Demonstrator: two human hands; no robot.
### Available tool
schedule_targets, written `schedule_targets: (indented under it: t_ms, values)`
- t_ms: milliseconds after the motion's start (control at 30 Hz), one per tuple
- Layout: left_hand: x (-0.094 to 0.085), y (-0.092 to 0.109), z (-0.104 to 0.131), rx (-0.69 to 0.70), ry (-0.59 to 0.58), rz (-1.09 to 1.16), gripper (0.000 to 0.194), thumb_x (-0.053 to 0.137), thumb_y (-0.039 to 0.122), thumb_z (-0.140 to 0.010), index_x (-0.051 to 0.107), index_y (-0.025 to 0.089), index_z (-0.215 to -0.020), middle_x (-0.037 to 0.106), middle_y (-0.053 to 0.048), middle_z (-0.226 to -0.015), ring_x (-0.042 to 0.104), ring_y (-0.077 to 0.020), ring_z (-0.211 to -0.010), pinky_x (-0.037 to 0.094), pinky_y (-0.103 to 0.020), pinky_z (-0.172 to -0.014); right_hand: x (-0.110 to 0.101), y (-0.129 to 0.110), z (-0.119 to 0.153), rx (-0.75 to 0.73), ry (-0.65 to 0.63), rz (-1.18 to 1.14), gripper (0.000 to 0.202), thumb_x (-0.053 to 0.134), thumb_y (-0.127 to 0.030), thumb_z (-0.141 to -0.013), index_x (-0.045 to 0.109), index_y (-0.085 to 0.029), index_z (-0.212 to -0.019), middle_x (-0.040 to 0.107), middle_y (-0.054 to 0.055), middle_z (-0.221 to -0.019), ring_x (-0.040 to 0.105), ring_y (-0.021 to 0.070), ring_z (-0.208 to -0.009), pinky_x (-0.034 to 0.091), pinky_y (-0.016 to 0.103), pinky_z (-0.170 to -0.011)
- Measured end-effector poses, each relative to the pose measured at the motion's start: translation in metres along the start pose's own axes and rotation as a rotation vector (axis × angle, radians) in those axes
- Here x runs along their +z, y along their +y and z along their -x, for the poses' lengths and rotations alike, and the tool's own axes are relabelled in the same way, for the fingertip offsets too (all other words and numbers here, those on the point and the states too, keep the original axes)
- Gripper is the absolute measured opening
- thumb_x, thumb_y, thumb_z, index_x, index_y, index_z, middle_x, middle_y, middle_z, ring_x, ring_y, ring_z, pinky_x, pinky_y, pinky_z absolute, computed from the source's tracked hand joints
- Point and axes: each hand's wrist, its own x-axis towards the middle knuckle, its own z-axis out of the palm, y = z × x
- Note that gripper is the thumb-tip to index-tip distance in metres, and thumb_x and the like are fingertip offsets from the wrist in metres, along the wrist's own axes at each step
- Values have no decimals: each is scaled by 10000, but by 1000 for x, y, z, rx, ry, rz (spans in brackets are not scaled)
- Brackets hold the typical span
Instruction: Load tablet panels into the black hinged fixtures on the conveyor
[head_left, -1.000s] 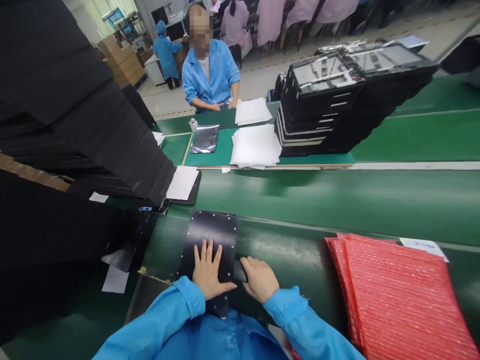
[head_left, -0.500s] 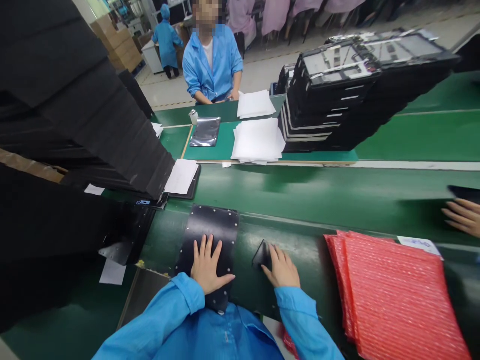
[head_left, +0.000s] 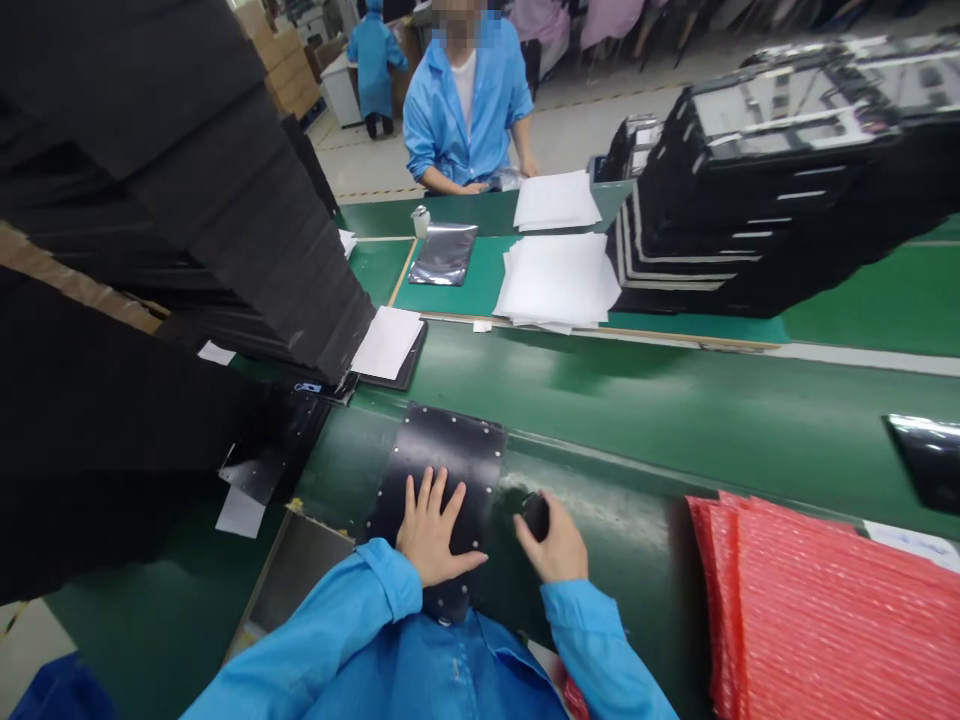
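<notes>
A dark, glossy sheet with light dots along its edges (head_left: 450, 440) lies on the green work surface in front of me. My left hand (head_left: 437, 530) rests flat on it, fingers spread. To its right, my right hand (head_left: 556, 538) is curled around a small black object (head_left: 535, 516) just above or on the green surface; the object's far side shows between thumb and fingers. Both sleeves are blue.
Red bubble-wrap pouches (head_left: 832, 610) lie at the right, with a shiny black item (head_left: 930, 460) beyond. Tall black stacks stand at left (head_left: 225, 220) and back right (head_left: 720, 220). White sheets (head_left: 555, 280) lie across the table, near a person in blue (head_left: 469, 100).
My right hand has closed around the small black object. The co-worker's hand at the right edge is gone, and a shiny black item shows there. The view has shifted left.
</notes>
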Motion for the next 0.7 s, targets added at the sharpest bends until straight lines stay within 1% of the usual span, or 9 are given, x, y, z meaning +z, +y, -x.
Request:
schedule_targets:
  t_ms: [100,233,333,433,467,533,600,633,700]
  values:
    - [-1,-2,-1,2,-24,18,1006,483,780,-701,244,171,-1465,151,-195,-1531,63,-408,-1405,54,-666,-1086,-22,-45,9,-227,-243,233,371,534,-273,-751,540,-154,-1101,636,122,-936,606,259,-848,447,351,-740]
    - [-5,2,-4,-8,-90,59,1101,577,772,-626,240,144,-1466,121,-220,-1528,14,-430,-1399,28,-679,-1080,-49,-91,-6,-300,-448,427,283,546,-124,-681,582,-143,-961,637,137,-885,608,278,-852,422,343,-727]
    - [-17,24,-9,-114,-129,163,1075,673,626,-622,232,132,-1468,38,-214,-1535,-64,-438,-1388,-18,-684,-1073,-58,-94,-25,-314,-604,314,301,524,-84,-634,588,-147,-921,662,114,-875,624,250,-819,425,302,-695]
    - [-43,45,-16,-278,-156,350,990,672,327,-620,210,142,-1476,-19,-169,-1543,-119,-429,-1378,-53,-682,-1067,-58,-65,-42,-262,-712,35,346,491,-111,-605,605,-168,-927,688,60,-848,639,229,-808,460,284,-689]
    - [-55,47,-18,-309,-163,427,982,641,246,-602,206,152,-1478,-13,-146,-1547,-117,-418,-1382,-49,-674,-1074,-55,-51,-45,-215,-671,-31,378,481,-141,-622,608,-166,-978,694,64,-892,642,242,-854,479,304,-728]
    - [-80,35,-18,-322,-129,607,969,581,165,-576,223,170,-1476,42,-107,-1554,-55,-381,-1406,-2,-622,-1114,-44,-20,-45,-84,-425,21,481,483,-263,-696,564,-131,-1151,672,133,-1059,622,312,-983,490,406,-826]
    - [-99,4,-12,-305,-12,827,941,543,137,-573,256,179,-1468,161,-91,-1545,99,-329,-1419,91,-526,-1156,-24,3,-34,-82,-213,3,600,516,-474,-734,536,-107,-1207,612,179,-1192,528,374,-1149,431,493,-960]
    - [-105,-15,-9,-295,54,947,929,532,125,-569,276,181,-1461,229,-87,-1529,179,-304,-1408,135,-478,-1163,-12,9,-24,-94,-163,-50,670,534,-534,-718,525,-95,-1224,557,187,-1275,461,392,-1225,392,515,-1013]
    - [-105,-56,-4,-295,138,1174,932,516,91,-528,327,182,-1436,356,-83,-1475,280,-274,-1375,186,-422,-1160,15,7,-1,-87,-164,-238,686,461,-542,-800,445,-84,-1312,469,169,-1377,391,347,-1301,367,474,-1066]
